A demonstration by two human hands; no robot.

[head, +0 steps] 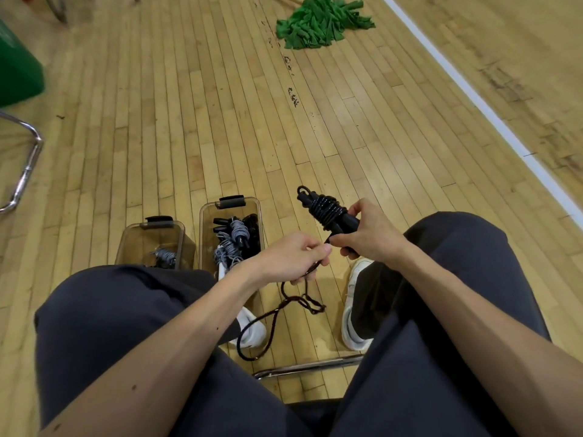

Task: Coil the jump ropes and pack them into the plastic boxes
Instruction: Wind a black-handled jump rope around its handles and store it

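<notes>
- Right hand (pixel 372 234): fingers curled tight round the handles of a black jump rope (pixel 328 212). Most of the cord is already wound round the handles in a glossy bundle, held above the floor between the knees.
- Left hand (pixel 293 258): thumb and fingertips pinch the rope's loose tail (pixel 284 293), just beside the right hand. The tail hangs down and loops near the feet.
- Taller clear brown-tinted plastic box (pixel 206 225), black latch, lid off, stands on the floor left of the hands. It holds grey and black coiled ropes (pixel 236 234).
- Smaller clear brown-tinted plastic box (pixel 132 244) sits just left of it, with one grey coiled rope (pixel 165 257) inside.
- Person is seated, in dark trousers and white shoes (pixel 355 298).
- Wooden plank gym floor (pixel 189 105) with a white line; a green strip mop head (pixel 321 23) lies far ahead.
</notes>
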